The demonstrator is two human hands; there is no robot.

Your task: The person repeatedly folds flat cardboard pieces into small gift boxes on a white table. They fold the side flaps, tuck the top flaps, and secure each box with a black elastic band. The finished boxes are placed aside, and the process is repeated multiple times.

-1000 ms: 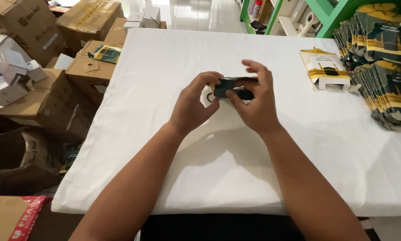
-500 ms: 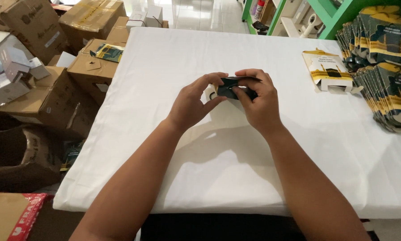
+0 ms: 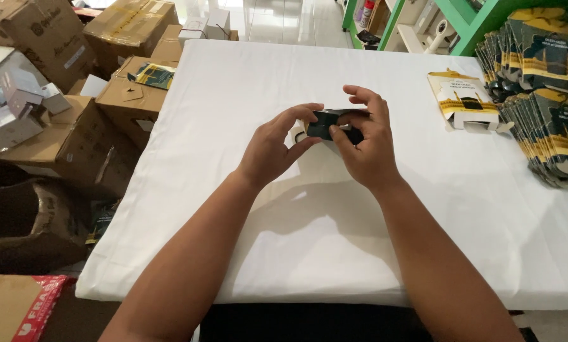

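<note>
I see the bench (image 3: 233, 88) w/ white cloth. On it, right of the hands, a yellow-dark flat box (image 3: 462, 100) lies open-ended; further right, at the bench edge, packs (image 3: 546, 95) of the same print stand and lean in rows. Left of the bench, cartons (image 3: 62, 82) piled on the floor, one w/ a small printed pack on top. Nothing lies btwn me and the hands. Left hand (image 3: 271, 152) and right hand (image 3: 366, 142) meet over bench centre, both pinched shut on a small dark item (image 3: 327, 123), fingers at its ends, thumbs below. Item held just above the cloth; can't tell what it is.
</note>
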